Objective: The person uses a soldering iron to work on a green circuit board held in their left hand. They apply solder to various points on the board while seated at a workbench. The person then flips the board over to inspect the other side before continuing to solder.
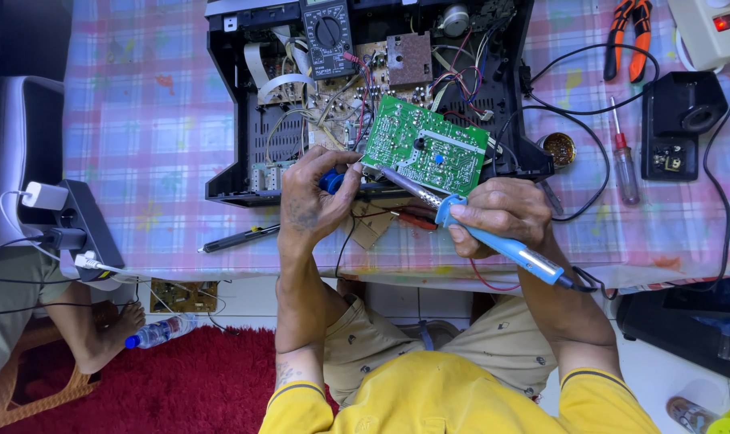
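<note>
The left hand (310,197) has its fingers curled tight round a small blue-handled tool (330,182), thumb pressing toward the near left edge of the green circuit board (424,149); what kind of tool it is cannot be told, since the hand hides most of it. The right hand (502,215) is closed in a pen-like grip on the blue soldering iron (494,239), whose metal shaft runs up and left so the tip rests at the board's near edge, just beside the left thumb.

The board stands tilted, propped against the near wall of the open black chassis (228,173), wires trailing from it into the electronics behind. A multimeter (327,36) lies across the far part of the chassis.

By the look of it, the step in hand is working a solder joint at the board's edge. The next move would call for a steady tip and a firmly held board.

A solder-paste tin (559,149), a red screwdriver (623,157) and orange pliers (629,32) sit to the right on the chequered tablecloth (140,145).
</note>
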